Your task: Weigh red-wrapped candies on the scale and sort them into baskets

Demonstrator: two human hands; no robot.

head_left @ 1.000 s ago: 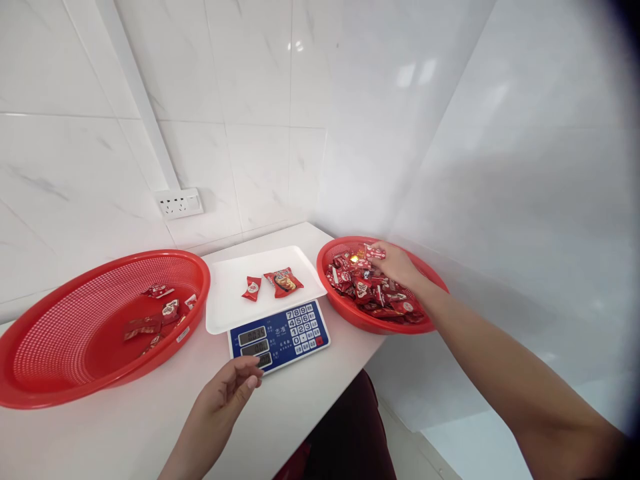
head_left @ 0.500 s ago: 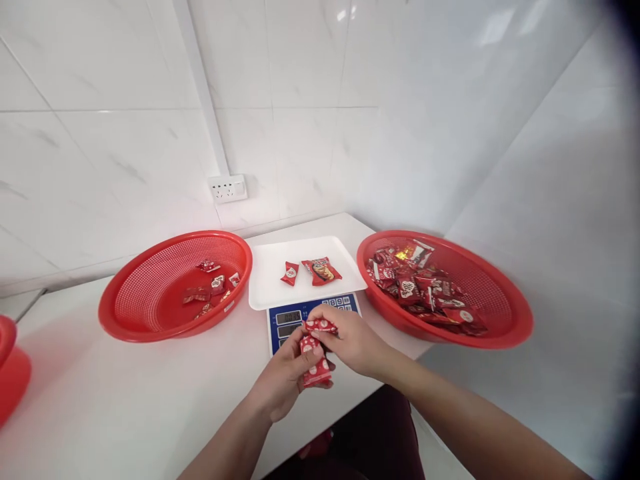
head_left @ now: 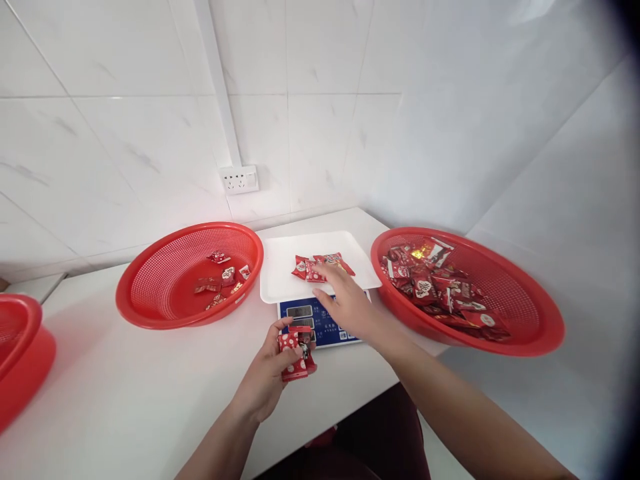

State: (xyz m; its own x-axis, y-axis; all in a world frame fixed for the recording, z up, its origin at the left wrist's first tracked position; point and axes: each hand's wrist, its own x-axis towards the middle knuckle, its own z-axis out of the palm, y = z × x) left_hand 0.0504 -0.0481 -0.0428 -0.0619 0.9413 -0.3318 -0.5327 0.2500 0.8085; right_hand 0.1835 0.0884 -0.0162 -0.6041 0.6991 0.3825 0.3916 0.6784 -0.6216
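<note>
My left hand is closed round a small bunch of red candy packets just in front of the blue-faced scale. My right hand reaches over the scale's keypad to the white weighing tray. Its fingertips touch a red packet lying there beside two others; the fingers look loosely spread. The red basket on the right holds a heap of red packets. The red basket on the left holds several packets.
A third red basket pokes in at the far left edge. All stand on a white counter in a tiled corner, with a wall socket behind. The counter's front edge runs below my hands.
My right hand left the right basket with packets, met my left hand in front of the scale, then reached to the tray, where a third packet now lies. My left hand now holds packets.
</note>
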